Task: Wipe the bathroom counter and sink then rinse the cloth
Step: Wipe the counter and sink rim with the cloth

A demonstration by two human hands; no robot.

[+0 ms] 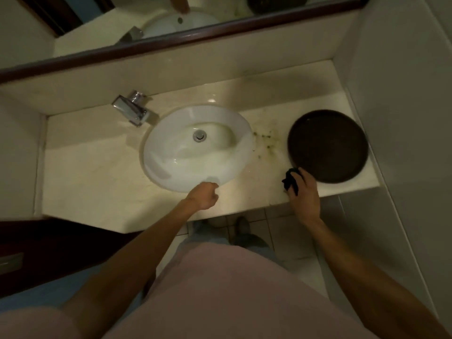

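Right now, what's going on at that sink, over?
Right hand grips dark cloth at counter edge. Left hand closed, empty, by sink. Greenish stains unwiped; dark round tray crowds them.

The lone head camera looks steeply down, close above the counter [97,167] and sink [171,172].

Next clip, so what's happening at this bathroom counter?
A person stands at the counter. The right hand holds a dark cloth at the front edge, beside a round dark tray. The left hand rests loosely closed and empty by the sink rim. Greenish stains remain between sink and tray.
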